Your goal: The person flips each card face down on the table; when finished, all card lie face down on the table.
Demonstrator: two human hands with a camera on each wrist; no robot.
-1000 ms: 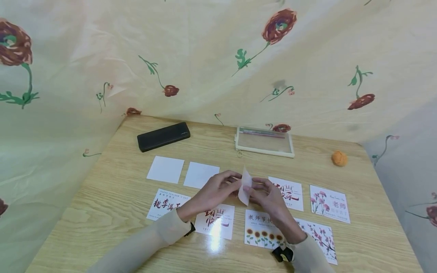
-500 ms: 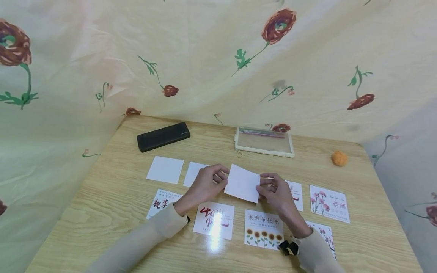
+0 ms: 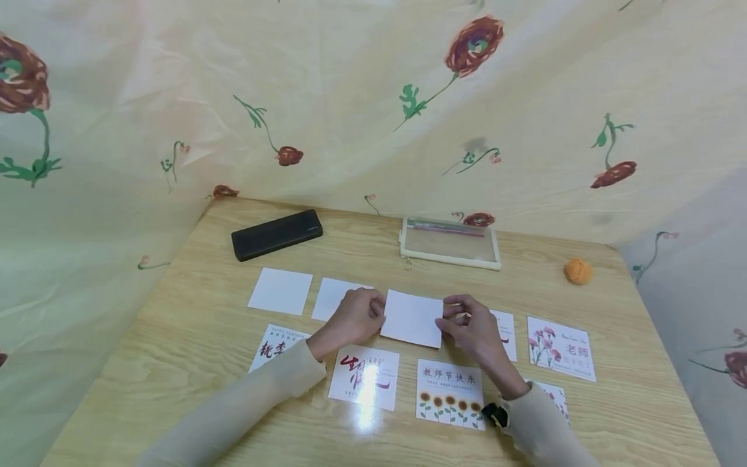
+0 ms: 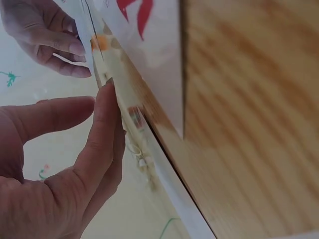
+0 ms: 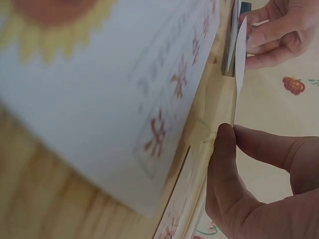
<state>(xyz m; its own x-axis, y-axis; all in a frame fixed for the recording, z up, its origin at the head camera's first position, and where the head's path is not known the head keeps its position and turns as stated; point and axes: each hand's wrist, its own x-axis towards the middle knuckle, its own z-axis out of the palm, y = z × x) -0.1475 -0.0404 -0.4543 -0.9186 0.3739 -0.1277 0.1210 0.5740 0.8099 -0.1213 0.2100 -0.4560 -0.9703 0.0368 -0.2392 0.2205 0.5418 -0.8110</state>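
Note:
A white card [image 3: 412,318], its blank face up, spans between my two hands in the middle of the head view. My left hand [image 3: 357,316] holds its left edge with thumb and fingers. At the opposite edge my right hand [image 3: 471,327] pinches it between thumb and index finger, as the right wrist view shows closely. The card looks nearly flat in the head view; its gap to the table is hard to judge. Below it lie a birthday card with red writing [image 3: 353,376] and a sunflower card [image 3: 449,395], printed sides up.
Two blank cards [image 3: 280,290] lie to the left, one partly behind my left hand. Other printed cards, including a pink flower card [image 3: 561,348], lie around. A black case [image 3: 277,235], a clear zip pouch [image 3: 449,246] and an orange lump [image 3: 578,271] stand farther back.
The card stood edge-on between my fingers, then turned so that its blank face shows. My hands have spread apart to its two sides, and it now looks flatter.

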